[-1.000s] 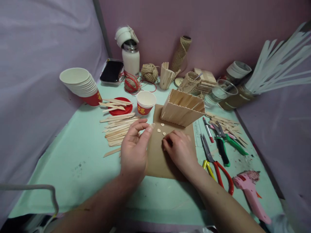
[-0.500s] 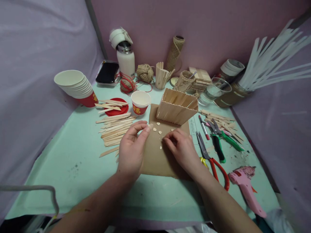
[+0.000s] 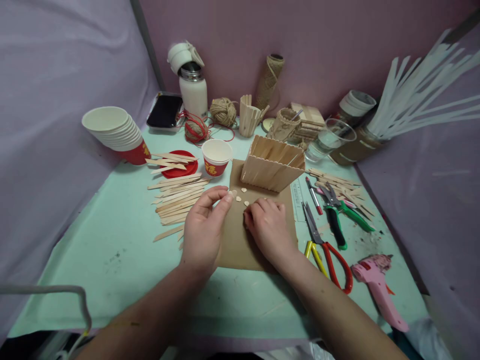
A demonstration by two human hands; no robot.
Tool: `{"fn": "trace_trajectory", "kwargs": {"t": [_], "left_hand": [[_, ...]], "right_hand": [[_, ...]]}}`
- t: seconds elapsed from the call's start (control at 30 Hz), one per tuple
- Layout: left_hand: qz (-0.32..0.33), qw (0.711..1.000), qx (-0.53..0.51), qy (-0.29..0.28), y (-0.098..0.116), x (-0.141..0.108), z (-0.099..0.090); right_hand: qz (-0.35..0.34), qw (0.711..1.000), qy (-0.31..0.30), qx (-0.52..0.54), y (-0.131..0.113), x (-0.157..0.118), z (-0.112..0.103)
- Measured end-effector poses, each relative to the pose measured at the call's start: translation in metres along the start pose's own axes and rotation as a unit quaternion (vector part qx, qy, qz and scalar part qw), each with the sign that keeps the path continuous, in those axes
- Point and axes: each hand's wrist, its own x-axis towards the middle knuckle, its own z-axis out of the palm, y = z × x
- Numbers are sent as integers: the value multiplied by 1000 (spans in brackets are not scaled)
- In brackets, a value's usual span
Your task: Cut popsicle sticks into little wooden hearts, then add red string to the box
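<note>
My left hand [image 3: 205, 227] pinches a small pale rounded wooden piece [image 3: 233, 193] between thumb and forefinger, over the left edge of a brown cardboard sheet [image 3: 240, 248]. Low over the cardboard, my right hand [image 3: 270, 227] has its fingers curled together with the tips pointing down; whatever lies under or in them is hidden. Several small petal-like wooden chips [image 3: 238, 199] lie on the sheet between the two hands. Behind them, a box made of popsicle sticks [image 3: 273, 172] stands on the far part of the cardboard.
Popsicle sticks [image 3: 178, 202] are spread on the left, near a paper cup [image 3: 216, 165] and a stack of cups [image 3: 131, 142]. On the right lie scissors [image 3: 318, 235], green-handled pliers [image 3: 337, 222] and a pink glue gun [image 3: 382, 292]. Twine and a bottle [image 3: 193, 95] stand behind.
My right hand has shifted slightly left and turned further over the cardboard, covering a chip that showed before. My left hand stays in place with its wooden piece.
</note>
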Motion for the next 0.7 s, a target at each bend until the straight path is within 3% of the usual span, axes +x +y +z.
{"fn": "trace_trajectory", "kwargs": {"t": [0.13,0.23,0.3,0.43,0.5,0.57,0.7], "left_hand": [[-18,1000,-4,-2,1,0,0],[-38,999,0,-22,-1,0,-1],[-63,997,15,-46,-3,-1,0],[-171,976,27,-131,-5,-6,13],[-225,959,3,-171,-3,-9,26],[-253,948,-20,-191,-2,-11,40],[-244,950,-10,-194,-10,-9,58]], "right_hand": [[30,997,6,67,4,-2,-4],[85,972,30,218,14,-9,-14],[143,916,20,374,23,-14,-23],[233,705,-68,667,42,-18,-35],[236,630,-80,736,51,-17,-37],[231,596,-66,766,58,-16,-35],[238,585,-33,774,66,-19,-28]]}}
